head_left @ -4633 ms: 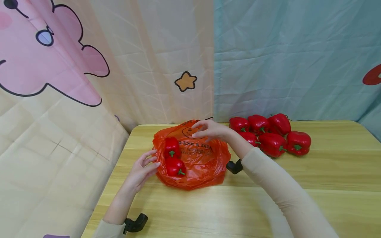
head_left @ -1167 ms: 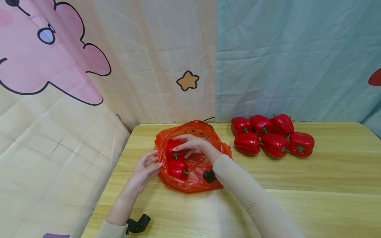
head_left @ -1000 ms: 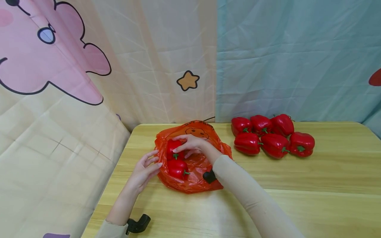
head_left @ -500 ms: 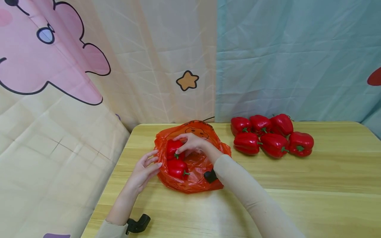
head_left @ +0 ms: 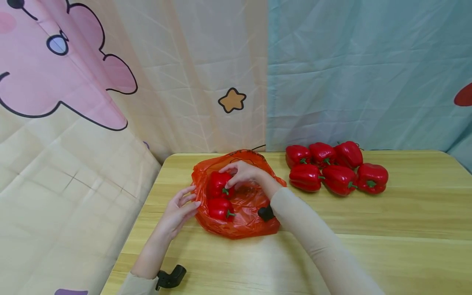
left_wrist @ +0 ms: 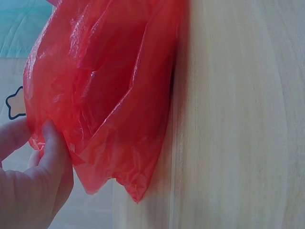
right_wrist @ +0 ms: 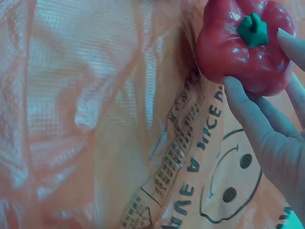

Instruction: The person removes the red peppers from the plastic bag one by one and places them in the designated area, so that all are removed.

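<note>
In the head view, an orange-red plastic bag (head_left: pixel 254 227) lies with its mouth spread on the table. Two red bell peppers are inside it. My right hand (head_left: pixel 243 174) reaches into the bag and grips the farther bell pepper (head_left: pixel 219 183) with thumb and fingers curled about its sides. The right wrist view shows that bell pepper (right_wrist: pixel 245 57) with its green stem between my fingers. The nearer bell pepper (head_left: pixel 219 209) lies beside it. At the bag's left rim, my left hand (head_left: pixel 178 211) pinches the plastic (left_wrist: pixel 109 95) between thumb and fingers.
Several red bell peppers (head_left: pixel 339 179) lie grouped on the wooden table (head_left: pixel 413 213), right of the bag. A printed curtain (head_left: pixel 221 49) hangs behind the table and along its left side. Black wrist cameras (head_left: pixel 171 277) are worn on both wrists.
My right hand has come down from above the bag and taken hold of the farther bell pepper, which has shifted slightly right. My left hand has stayed at the bag's left rim.
</note>
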Motion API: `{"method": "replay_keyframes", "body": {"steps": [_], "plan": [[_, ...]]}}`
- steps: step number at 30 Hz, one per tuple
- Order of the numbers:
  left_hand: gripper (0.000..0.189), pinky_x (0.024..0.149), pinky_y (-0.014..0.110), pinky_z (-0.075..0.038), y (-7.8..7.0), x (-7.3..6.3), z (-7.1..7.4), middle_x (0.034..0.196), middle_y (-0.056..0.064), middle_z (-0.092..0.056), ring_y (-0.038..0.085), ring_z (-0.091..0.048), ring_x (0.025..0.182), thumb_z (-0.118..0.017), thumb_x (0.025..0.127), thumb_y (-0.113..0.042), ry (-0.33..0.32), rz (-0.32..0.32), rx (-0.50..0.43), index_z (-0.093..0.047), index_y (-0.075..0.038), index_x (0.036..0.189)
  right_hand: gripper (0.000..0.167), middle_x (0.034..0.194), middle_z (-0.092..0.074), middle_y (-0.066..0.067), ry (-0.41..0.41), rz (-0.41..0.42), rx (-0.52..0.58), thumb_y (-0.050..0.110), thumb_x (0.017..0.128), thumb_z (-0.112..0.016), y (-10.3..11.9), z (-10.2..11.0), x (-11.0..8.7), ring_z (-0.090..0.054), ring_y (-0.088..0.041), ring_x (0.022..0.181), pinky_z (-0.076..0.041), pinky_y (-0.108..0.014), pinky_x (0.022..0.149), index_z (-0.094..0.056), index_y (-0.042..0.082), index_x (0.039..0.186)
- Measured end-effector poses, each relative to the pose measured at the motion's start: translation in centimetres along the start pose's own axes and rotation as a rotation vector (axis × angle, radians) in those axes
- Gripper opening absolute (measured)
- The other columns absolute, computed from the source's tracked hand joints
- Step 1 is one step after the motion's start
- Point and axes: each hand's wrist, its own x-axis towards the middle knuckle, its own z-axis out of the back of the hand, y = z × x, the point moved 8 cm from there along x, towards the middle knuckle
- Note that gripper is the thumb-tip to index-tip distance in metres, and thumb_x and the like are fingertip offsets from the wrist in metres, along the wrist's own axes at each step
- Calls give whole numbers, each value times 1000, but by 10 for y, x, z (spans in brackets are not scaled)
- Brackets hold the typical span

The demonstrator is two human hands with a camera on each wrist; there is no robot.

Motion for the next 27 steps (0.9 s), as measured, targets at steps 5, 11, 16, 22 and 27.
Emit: {"method": "replay_keyframes", "body": {"steps": [5, 11, 16, 22, 27], "plan": [[55, 84, 25, -51, 0, 0, 0, 120, 11, -47, 10, -60, 91, -54, 91, 2, -4, 4, 2, -32, -4, 141, 52, 124, -54, -12, -4, 16, -27, -4, 78, -71, 4, 7, -6, -58, -23, 90, -53, -45, 79, -57, 8, 127], [55, 83, 25, -51, 0, 0, 0, 121, 12, -46, 10, -60, 91, -54, 91, 2, -11, 12, 8, -32, -4, 141, 54, 125, -55, -13, -20, 29, -48, -4, 77, -71, 8, 14, -16, -58, -24, 93, -54, -45, 76, -56, 7, 127], [55, 83, 25, -51, 0, 0, 0, 120, 11, -47, 10, -60, 90, -54, 91, 3, -11, 9, -2, -32, -4, 141, 56, 122, -57, -15, -19, 49, -3, -8, 75, -70, 10, 18, -24, -60, -24, 86, -52, -52, 77, -55, 4, 128], [55, 83, 24, -51, 0, 0, 0, 120, 11, -47, 10, -60, 90, -54, 90, 4, -9, 6, -4, -32, -4, 141, 56, 121, -57, -15, -44, 68, -11, -8, 75, -70, 14, 24, -35, -59, -24, 84, -48, -58, 81, -56, 5, 127], [55, 82, 24, -51, 1, 0, 0, 120, 12, -47, 9, -60, 89, -54, 90, 4, -13, 8, -6, -32, -4, 141, 55, 127, -55, -14, -56, 103, -61, -6, 75, -71, 17, 28, -44, -58, -25, 99, -53, -46, 79, -56, 5, 127]]}}
